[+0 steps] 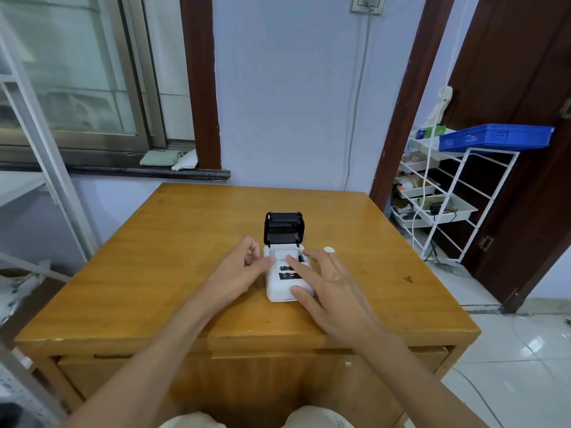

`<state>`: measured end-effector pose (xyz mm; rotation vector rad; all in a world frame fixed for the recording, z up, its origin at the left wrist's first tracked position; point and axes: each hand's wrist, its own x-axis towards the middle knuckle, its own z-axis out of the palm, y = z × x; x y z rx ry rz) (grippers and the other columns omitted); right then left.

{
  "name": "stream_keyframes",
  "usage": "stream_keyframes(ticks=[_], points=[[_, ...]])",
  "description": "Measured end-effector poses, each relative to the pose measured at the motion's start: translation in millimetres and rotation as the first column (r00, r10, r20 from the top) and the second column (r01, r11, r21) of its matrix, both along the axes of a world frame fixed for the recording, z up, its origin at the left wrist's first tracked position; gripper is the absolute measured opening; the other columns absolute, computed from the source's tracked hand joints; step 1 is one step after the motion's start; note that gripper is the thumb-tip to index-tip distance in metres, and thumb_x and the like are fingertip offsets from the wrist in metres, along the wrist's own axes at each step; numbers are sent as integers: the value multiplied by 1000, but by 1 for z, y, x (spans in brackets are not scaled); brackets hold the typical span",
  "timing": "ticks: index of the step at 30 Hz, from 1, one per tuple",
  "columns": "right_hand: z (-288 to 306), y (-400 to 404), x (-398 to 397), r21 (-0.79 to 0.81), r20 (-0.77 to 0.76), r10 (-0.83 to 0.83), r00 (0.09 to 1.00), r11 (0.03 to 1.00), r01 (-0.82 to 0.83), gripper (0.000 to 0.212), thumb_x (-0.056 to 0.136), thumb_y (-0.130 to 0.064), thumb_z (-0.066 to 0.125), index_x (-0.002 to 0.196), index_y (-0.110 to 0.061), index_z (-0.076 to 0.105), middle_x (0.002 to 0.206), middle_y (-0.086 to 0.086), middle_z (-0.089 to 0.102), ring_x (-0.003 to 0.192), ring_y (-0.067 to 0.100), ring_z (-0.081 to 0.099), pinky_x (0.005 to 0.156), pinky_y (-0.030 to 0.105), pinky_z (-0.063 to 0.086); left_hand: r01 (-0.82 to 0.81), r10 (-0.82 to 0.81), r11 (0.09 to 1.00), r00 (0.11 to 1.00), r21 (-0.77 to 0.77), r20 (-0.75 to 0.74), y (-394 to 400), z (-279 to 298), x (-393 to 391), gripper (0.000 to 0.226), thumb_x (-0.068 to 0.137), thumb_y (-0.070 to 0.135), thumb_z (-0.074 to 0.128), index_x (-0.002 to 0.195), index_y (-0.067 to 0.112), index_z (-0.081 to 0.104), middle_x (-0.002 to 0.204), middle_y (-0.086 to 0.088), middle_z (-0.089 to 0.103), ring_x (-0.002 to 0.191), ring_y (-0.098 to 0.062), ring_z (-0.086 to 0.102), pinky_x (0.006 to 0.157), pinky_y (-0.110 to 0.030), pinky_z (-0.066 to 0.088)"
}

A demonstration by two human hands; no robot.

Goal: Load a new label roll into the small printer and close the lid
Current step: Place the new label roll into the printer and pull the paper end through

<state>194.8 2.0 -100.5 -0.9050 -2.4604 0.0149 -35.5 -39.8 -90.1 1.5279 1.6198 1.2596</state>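
The honey-coloured wooden table (173, 242) had a smooth, glossy varnish that caught soft reflections, with a few dark marks near its right edge. The small white plastic printer (285, 288) looked matt, and its raised black plastic lid (284, 227) faintly shiny. The small white plastic ring (329, 249) beside it seemed smooth.

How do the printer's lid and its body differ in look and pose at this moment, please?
The lid shows a black inside, while the body is white with black printed panels. The lid stands upright and open at the far end, while the body lies flat on the table. Both hands touch the body, the left hand and the right hand; neither touches the lid. They join at the hinge.
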Motion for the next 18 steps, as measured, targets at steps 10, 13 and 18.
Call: stream_keyframes(ticks=[10, 13, 18], points=[[-7, -5, 3, -120, -138, -52, 989, 992, 35, 48, 100, -63, 47, 145, -47, 53, 155, -20, 41, 135, -4, 43, 82, 25, 57, -159, 143, 985, 973, -71, -183, 6, -4, 12, 60, 77, 70, 73, 95, 18, 47, 67, 7, 57, 59, -11, 48, 59, -31, 37], [-3, -6, 5, -214, -221, -41, 974, 977, -7, 46, 101, -64, 45, 141, -46, 59, 151, -25, 41, 132, -5, 45, 88, 29, 57, -151, 138, 986, 976, -67, -169, 5, -3, 12, 62, 73, 70, 74, 95, 19, 47, 64, 8, 57, 56, -11, 47, 59, -32, 37], [18, 2, -5, -270, -392, -59, 918, 962, -53, 42, 110, -49, 33, 144, -40, 56, 143, -22, 47, 121, -4, 55, 93, 28, 50, -137, 123, 987, 980, -79, -155, 5, -4, 11, 57, 76, 62, 79, 94, 20, 46, 64, 7, 60, 56, -11, 49, 59, -32, 38]])
